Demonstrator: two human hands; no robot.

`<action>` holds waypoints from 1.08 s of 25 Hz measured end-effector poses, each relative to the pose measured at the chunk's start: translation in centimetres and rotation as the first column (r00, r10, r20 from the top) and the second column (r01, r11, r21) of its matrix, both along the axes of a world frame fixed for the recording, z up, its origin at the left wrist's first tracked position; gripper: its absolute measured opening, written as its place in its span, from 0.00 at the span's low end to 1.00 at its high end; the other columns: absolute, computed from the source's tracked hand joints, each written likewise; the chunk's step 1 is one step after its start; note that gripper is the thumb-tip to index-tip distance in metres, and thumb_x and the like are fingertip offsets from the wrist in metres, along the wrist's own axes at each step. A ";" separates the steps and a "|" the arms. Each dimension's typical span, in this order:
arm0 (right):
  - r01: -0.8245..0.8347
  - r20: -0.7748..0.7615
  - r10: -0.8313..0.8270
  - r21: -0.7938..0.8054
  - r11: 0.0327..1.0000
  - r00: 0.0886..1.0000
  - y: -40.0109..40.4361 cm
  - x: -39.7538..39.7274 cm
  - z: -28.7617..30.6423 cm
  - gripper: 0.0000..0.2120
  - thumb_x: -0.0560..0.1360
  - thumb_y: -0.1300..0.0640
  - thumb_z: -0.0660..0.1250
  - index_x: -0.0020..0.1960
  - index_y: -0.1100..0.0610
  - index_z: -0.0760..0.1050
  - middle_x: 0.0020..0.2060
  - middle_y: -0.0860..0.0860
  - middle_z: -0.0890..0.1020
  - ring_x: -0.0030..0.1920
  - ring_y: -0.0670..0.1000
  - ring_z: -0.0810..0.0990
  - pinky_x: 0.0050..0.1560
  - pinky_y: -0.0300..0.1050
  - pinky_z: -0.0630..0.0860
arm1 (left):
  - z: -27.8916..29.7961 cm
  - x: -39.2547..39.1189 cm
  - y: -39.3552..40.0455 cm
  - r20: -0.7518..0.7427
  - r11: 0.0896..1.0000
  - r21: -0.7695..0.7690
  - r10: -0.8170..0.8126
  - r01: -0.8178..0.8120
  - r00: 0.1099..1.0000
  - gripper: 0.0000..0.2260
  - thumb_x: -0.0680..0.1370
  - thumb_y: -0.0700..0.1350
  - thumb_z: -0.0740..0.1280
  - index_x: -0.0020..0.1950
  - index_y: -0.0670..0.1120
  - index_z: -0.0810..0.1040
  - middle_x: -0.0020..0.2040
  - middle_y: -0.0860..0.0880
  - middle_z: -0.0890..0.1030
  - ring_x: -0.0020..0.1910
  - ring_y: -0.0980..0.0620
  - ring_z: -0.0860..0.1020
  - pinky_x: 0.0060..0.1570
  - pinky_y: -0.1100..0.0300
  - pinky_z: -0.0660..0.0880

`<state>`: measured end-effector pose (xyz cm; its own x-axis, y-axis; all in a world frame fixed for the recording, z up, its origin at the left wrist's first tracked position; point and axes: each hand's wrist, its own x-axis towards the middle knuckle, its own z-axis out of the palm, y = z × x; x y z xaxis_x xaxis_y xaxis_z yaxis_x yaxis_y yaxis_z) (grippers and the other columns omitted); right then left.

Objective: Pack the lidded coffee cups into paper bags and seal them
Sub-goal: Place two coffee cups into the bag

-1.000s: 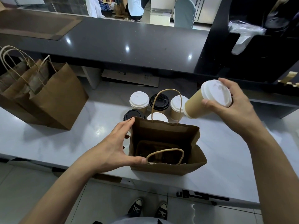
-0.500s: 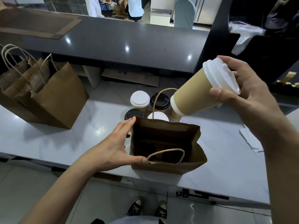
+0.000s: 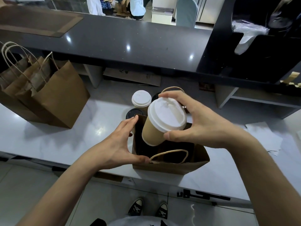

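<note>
In the head view, the left hand point(image 3: 120, 144) is stretched forward from the lower left and spread wide along the left wall of the open paper bag point(image 3: 171, 167). Its thumb tip is laid at the near rim and its fingertips at the far corner. The right hand point(image 3: 202, 128) is bent in from the right, with thumb and fingers curled round the lid of a tilted paper cup point(image 3: 154, 132). The cup is held over the bag's mouth, its base apparently just inside. The bag is stood near the counter's point(image 3: 73, 144) front edge.

A: What did the wearer have on?
B: Black sneakers point(image 3: 135, 207), white toe caps, white laces. Grey top point(image 3: 135, 222) showed at the lower edge. Forearms point(image 3: 65, 185) were bare down to left hand point(image 3: 117, 144) and right hand point(image 3: 205, 128).
</note>
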<state>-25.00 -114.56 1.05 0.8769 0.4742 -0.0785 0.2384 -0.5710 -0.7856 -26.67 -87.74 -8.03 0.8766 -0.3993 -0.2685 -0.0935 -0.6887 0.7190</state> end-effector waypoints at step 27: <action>-0.194 0.213 0.432 -0.664 0.722 0.876 5.8 1.4 -10.7 0.34 0.72 0.43 0.74 0.74 0.49 0.64 0.63 0.51 0.73 0.61 0.54 0.75 0.54 0.51 0.79 | -0.5 -0.4 0.3 0.035 1.000 -0.018 -0.025 0.026 0.999 0.61 0.62 0.70 0.77 0.83 0.59 0.43 0.76 0.69 0.51 0.73 0.61 0.63 0.71 0.58 0.70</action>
<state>-23.57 -108.80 -9.68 0.7113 0.6784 -0.1841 0.6660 -0.7341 -0.1324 -27.09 -87.42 -8.54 0.8749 -0.4261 -0.2305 -0.1358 -0.6725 0.7276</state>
